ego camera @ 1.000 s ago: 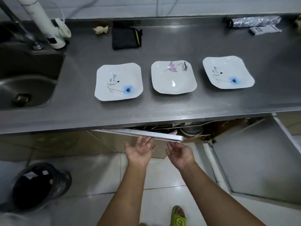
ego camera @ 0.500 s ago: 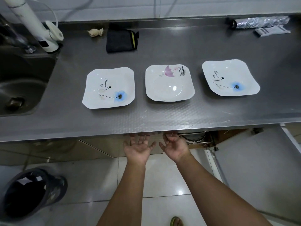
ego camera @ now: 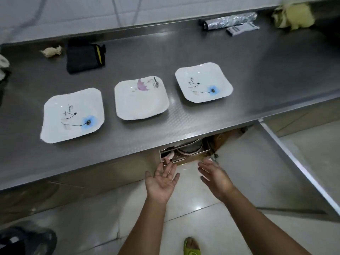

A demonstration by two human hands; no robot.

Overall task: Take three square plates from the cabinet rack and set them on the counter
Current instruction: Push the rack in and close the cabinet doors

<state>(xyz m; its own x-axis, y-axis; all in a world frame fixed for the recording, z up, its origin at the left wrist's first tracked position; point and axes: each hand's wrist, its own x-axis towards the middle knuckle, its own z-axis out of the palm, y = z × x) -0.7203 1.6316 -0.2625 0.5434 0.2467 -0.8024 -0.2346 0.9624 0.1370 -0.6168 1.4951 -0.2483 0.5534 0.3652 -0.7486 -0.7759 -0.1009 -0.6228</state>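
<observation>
Plates: three white square ceramic ones are sitting in a row on the grey steel surface (ego camera: 193, 126). Left blue-flower plate (ego camera: 73, 115) is lying close to the front edge, pink-print plate (ego camera: 140, 99) is in the middle, right blue-flower plate (ego camera: 203, 82) is further back. None are touching each other.

Left hand (ego camera: 161, 181) and right hand (ego camera: 216, 178) are hovering below the surface edge in front of the cabinet rack (ego camera: 185, 150), palms up, fingers spread wide, holding nothing. Steel cabinet door (ego camera: 266, 172) is hanging open on the right.

Judgement: task is looking done, count is three.

Risks:
- the open door is standing right by the person's legs, so a step to the right could be knocking into it
- the left plate is sitting nearest the edge, so an arm rising past the lip could be nudging it off

Versus half a second back: both hands are now further apart and clear of the edge; view is swinging right and tilting, the sink is dropping out of frame, and a yellow cloth (ego camera: 292, 15) is showing at far right.
</observation>
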